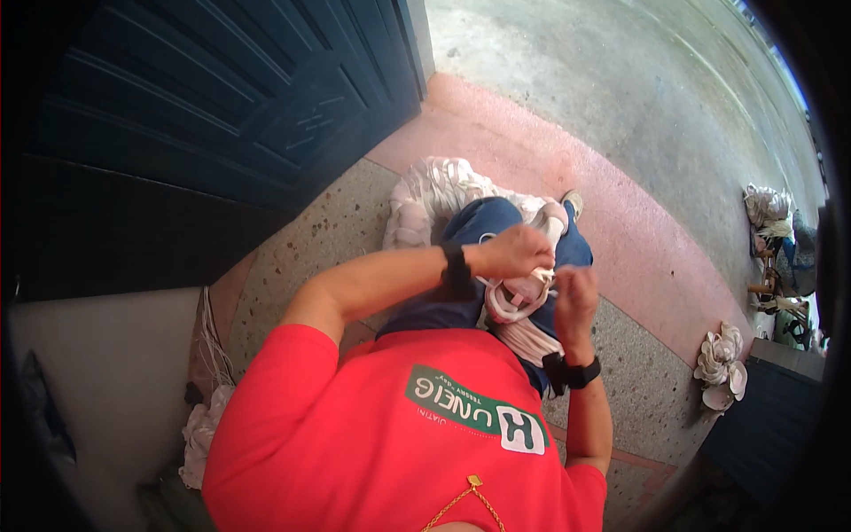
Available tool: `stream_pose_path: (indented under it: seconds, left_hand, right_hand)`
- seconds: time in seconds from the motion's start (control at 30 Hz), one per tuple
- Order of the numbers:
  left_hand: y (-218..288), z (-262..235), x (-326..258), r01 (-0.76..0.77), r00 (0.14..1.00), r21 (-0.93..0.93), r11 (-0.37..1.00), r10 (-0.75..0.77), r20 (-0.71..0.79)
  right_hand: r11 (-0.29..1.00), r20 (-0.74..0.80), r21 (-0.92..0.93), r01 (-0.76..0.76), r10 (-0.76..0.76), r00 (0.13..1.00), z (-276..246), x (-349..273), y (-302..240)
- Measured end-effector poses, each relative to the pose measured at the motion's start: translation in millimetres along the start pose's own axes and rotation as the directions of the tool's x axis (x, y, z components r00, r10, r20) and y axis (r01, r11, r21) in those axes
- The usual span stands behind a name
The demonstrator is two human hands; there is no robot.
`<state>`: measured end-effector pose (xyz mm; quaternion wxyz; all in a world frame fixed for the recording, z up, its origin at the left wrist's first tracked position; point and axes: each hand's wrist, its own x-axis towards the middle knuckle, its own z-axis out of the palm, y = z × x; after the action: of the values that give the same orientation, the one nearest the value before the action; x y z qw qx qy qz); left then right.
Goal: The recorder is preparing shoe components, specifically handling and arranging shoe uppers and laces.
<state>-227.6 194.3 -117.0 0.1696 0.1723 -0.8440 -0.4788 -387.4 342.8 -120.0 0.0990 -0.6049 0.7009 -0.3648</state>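
On my lap, against my jeans, lies a pale pink and white shoe (pixel 510 310) with its opening facing up. White lace (pixel 544 276) runs between my hands over the shoe's front. My left hand (pixel 512 253) is closed above the shoe, fingers pinched at the lace. On the shoe's right side, my right hand (pixel 577 297) is also closed, fingertips at the lace; its finger detail is blurred. Both wrists carry black bands. Just beyond my left knee, a heap of pale shoe uppers (pixel 427 199) with looped laces rests on the floor.
A cluster of pale shoe pieces (pixel 722 365) lies on the floor at the right. Pale bundled pieces (pixel 202 436) hang or lie at the lower left. A dark blue panelled door (pixel 239 89) stands at the left. Mixed items (pixel 780 248) are stacked at the far right.
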Motion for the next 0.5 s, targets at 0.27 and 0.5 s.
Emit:
stream_pose_path:
  seconds: [0.27,0.5]
  left_hand:
    - [-41,-59,41,0.054,0.989,0.027,0.998,-0.05,-0.141]
    - [-246,-110,-103,0.709,0.705,0.148,0.69,-0.684,-0.189]
  right_hand:
    - [0.902,0.102,0.166,-0.399,0.386,0.917,20,33,50]
    - [0.802,0.251,-0.096,-0.59,0.593,0.765,73,38,63]
